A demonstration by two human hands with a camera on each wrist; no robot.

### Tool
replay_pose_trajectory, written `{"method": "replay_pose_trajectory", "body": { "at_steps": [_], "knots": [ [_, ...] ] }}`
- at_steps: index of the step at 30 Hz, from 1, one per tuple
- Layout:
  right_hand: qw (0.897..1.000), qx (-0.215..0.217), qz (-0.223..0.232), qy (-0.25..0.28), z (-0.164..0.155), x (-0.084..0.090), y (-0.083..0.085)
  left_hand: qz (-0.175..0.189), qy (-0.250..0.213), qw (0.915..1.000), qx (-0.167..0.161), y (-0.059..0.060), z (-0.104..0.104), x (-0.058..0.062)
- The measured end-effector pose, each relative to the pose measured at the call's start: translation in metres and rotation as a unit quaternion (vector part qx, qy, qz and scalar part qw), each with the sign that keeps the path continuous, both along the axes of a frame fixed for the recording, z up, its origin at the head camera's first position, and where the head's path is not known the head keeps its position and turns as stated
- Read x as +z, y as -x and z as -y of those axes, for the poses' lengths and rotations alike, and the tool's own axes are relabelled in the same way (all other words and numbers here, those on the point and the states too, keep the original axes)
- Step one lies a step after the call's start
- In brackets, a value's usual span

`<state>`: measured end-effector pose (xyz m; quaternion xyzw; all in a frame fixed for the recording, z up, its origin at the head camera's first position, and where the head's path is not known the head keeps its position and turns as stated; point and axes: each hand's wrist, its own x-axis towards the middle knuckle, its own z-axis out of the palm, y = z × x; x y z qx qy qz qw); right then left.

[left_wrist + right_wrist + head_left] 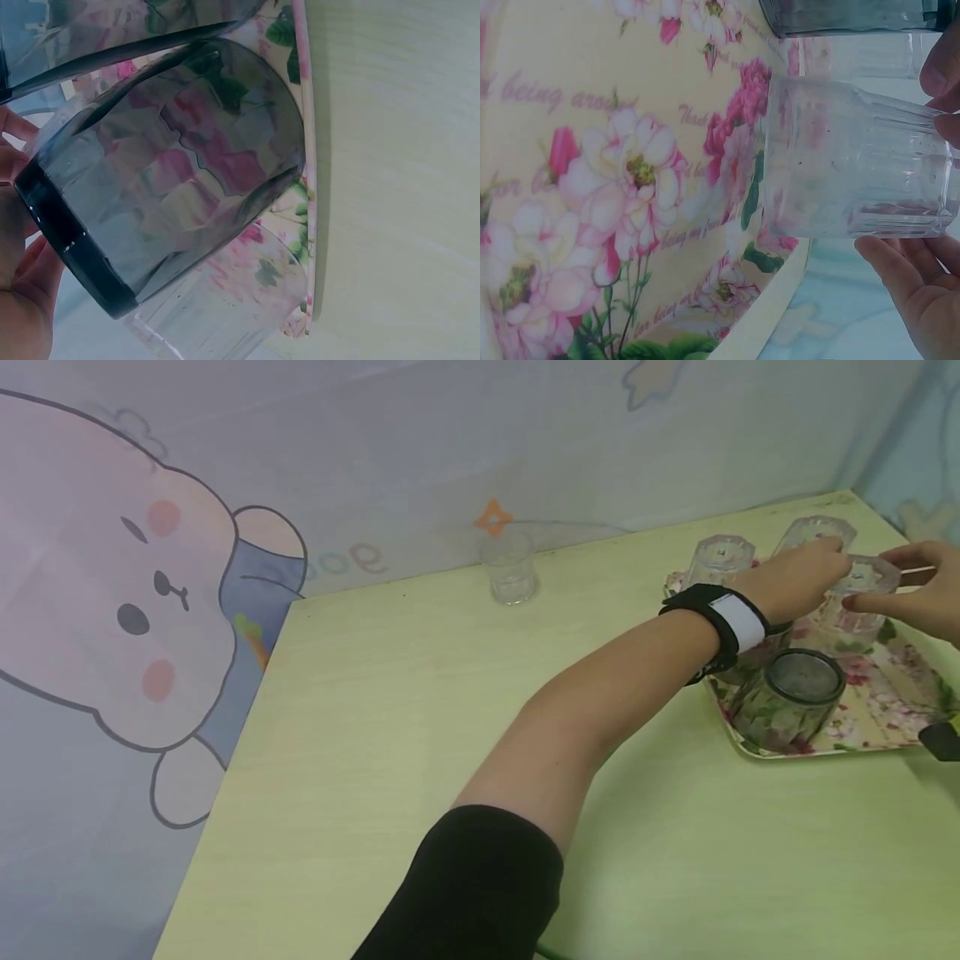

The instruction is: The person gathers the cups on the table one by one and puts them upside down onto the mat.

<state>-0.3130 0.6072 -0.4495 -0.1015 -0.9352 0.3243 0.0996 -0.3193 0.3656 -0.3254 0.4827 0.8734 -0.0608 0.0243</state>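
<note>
My right hand [922, 589] holds an upturned clear glass [858, 610] on the flowered tray [892, 693], thumb on its near side and fingers behind. In the right wrist view, the right hand's fingers [915, 277] meet the clear glass [840, 165] near its raised base. My left hand [798, 578], strapped at the wrist, reaches across from the left with bent fingers right at the top of that glass. I cannot tell whether it grips the glass. A grey glass [172, 172] stands upside down before the left hand [26, 292] in the left wrist view.
Another grey glass [797, 702] stands upturned at the tray's front left corner. More clear glasses [722, 556] stand along the tray's back. One clear glass [512, 572] is by itself at the rear of the pale green table [390, 735], near the printed cloth backdrop [420, 452].
</note>
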Motion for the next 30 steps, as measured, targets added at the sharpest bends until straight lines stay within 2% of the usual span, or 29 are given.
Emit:
{"method": "replay_pose_trajectory", "body": {
  "at_steps": [10,14,23,27,30],
  "knots": [
    [0.999,0.027,0.039,0.004,0.006,0.002,0.000,0.037,-0.029,0.9988,0.011,-0.001,0.007,-0.003],
    [0.999,0.036,0.041,0.004,0.005,0.001,0.002,0.035,-0.029,0.9989,0.011,-0.001,0.009,-0.003],
    [0.998,0.036,0.054,-0.010,0.000,-0.004,0.011,0.023,-0.028,0.9993,-0.011,0.001,0.019,-0.005],
    [0.999,0.032,0.043,-0.006,0.001,-0.006,0.011,0.033,-0.040,0.9986,-0.012,0.000,0.026,-0.004],
    [1.000,0.029,0.006,0.001,0.003,-0.004,0.012,0.033,-0.047,0.9982,-0.015,-0.001,0.030,0.000]
  ]
}}
